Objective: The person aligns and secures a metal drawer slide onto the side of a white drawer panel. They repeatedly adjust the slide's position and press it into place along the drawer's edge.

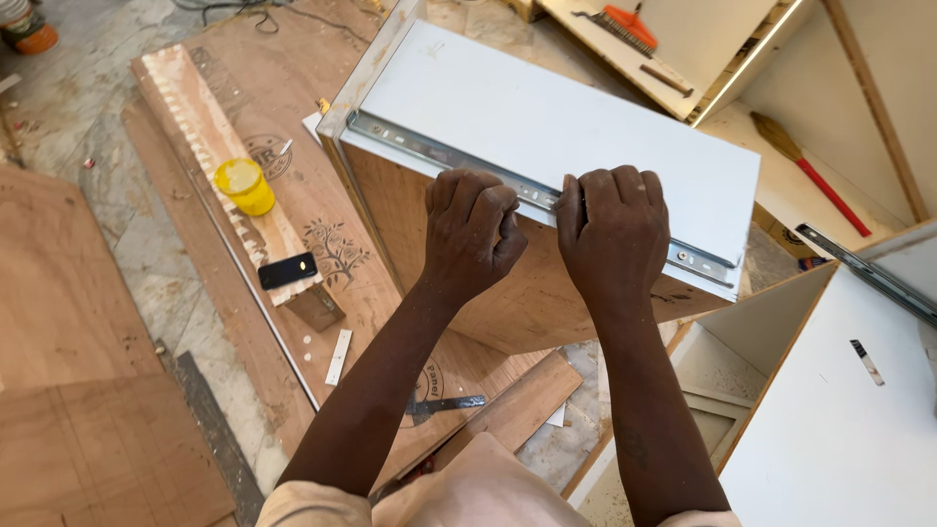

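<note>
A wooden drawer box (547, 127) with a white laminated side lies tipped in front of me, its plywood bottom facing me. A metal drawer slide rail (420, 148) runs along the white side's near edge. My left hand (471, 229) and my right hand (613, 234) sit side by side at the middle of that rail, fingers curled over it and gripping the edge. The stretch of rail under my hands is hidden.
Plywood sheets (88, 293) lie on the stone floor at left, with a yellow cup (244, 185), a black phone (288, 270) and a metal square (444, 403). A white cabinet (830, 420) stands at right. A red-handled brush (810, 171) and a saw (625, 27) lie behind.
</note>
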